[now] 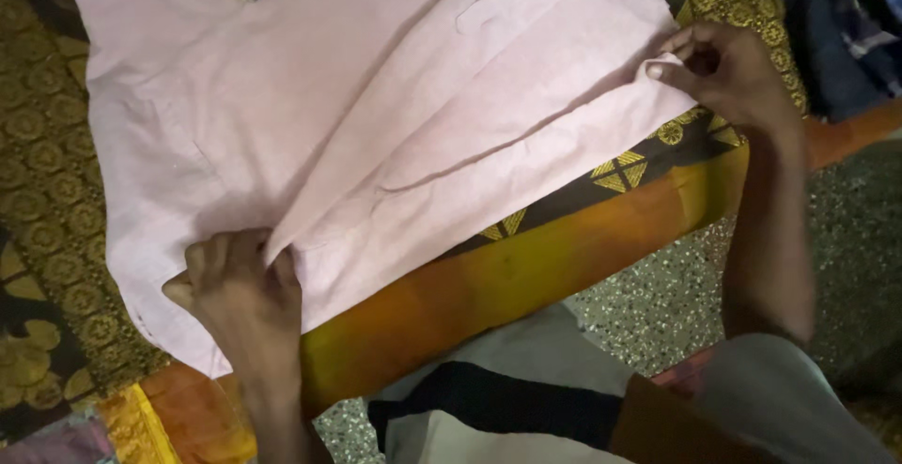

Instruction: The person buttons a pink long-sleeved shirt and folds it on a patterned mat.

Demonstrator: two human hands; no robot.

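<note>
Fingers (673, 71) of my right hand (728, 74) are curled shut, pinching the right edge of the pale pink cloth (376, 126) between thumb and forefinger. My left hand (240, 290) is closed too, its knuckles bunched on a fold at the cloth's near edge, gripping the fabric there. Between the two hands I see the pink cloth spread out and mostly flat, with a long crease running diagonally from my left hand up toward the right one. It lies on a dark patterned spread (47, 163) with gold round motifs; the spread's orange border (526, 267), edged with gold triangle shapes, runs along the near side under the cloth. I see no packages, labels or signs anywhere in view. Beyond the border there is a speckled floor (676, 286). At the bottom of the view, my own clothing in grey and black (507, 398) crowds the near foreground. A dark blue bundle of fabric (846, 23) sits at the upper right, just beside my right hand.
</note>
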